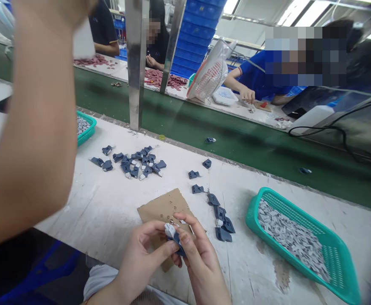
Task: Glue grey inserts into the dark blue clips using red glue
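Low in the middle of the head view, my left hand (pixel 140 254) and my right hand (pixel 198 258) meet around a small dark blue part (pixel 179 245) with a light grey piece (pixel 170 230) at its upper end. Fingers of both hands pinch it. Beneath them lies a brown cardboard piece (pixel 160 206) with tiny rings on it. Several similar blue parts (pixel 135 163) are heaped beyond the cardboard to the left. More blue parts (pixel 219 212) form a loose line to the right of my hands.
A green basket (pixel 342 258) of small grey pieces stands at the right; another green basket (pixel 90 132) is at the left. A nearby person's arm (pixel 39 127) fills the left side. A green belt (pixel 236 146) runs behind the white table (pixel 93 207). Other people sit across it.
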`<state>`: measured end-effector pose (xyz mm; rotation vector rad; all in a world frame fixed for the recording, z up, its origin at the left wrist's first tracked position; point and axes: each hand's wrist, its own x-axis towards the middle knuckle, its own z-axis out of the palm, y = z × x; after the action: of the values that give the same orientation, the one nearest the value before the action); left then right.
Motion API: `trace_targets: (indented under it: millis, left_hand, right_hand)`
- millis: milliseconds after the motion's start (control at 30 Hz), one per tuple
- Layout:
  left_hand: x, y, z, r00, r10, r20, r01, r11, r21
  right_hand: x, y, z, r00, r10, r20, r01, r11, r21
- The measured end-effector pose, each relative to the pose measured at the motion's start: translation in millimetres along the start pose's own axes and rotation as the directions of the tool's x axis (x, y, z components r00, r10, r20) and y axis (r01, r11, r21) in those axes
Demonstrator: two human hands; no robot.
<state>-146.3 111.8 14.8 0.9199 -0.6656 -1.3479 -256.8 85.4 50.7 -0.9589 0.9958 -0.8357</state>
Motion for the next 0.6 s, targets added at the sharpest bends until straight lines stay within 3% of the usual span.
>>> trace_targets:
  millis: [133,233,533,600]
  left_hand:
    - [1,4,-0.8,0.999,-0.022,0.027,0.023,0.999,-0.030]
    - [4,8,-1.1,0.999,-0.016,0.032,0.015,1.000,0.013]
    - [5,1,-9.7,1.000,-0.007,-0.017,0.007,1.000,-0.006]
    - [8,6,-17.4,0.996,0.000,-0.090,0.000,1.000,0.003]
  right_hand:
    - [1,-1,1,0.999,0.049,0.006,-0.050,0.999,0.019]
    - [4,-2,1,1.000,0.003,0.003,-0.003,1.000,-0.030]
    - [14,12,2,0.999,0.002,0.036,0.001,0.996,-0.093]
    - [14,12,-2,0.997,0.010,0.074,0.000,0.991,-0.132]
